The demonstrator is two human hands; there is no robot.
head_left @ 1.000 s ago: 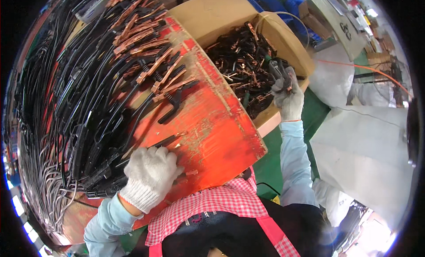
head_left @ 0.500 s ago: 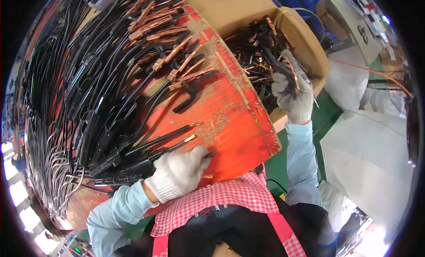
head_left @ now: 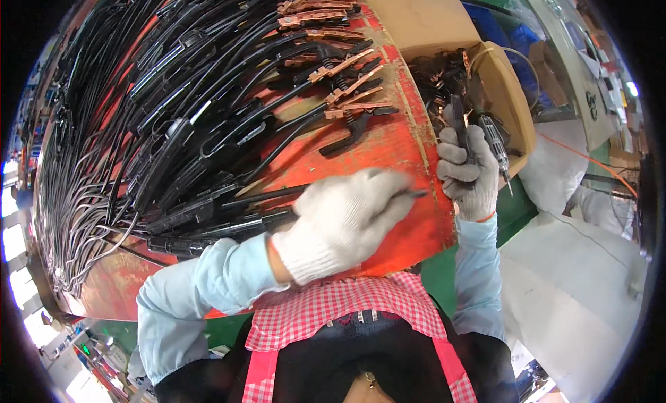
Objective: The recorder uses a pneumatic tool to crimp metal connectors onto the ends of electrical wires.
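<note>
My left hand, in a white knit glove, is above the red board's near part. Its fingers are closed on a small dark piece, mostly hidden and blurred. My right hand, gloved too, is at the near side of the cardboard box. Its fingers wrap round a black clamp, upright, its lower part hidden. A slim screwdriver with a dark body and thin bit sits by the same hand, tip toward me. Black cables with copper-jawed clamps lie on the board to the left.
The cardboard box at the right holds loose dark and copper parts. The red worn board ends near my checked apron. Bundled grey cable ends lie at the far left. A white sheet covers a surface to the right.
My left hand has moved right and slightly up with the small dark piece, toward my right hand. The right hand has turned the clamp upright. The whole view has shifted.
</note>
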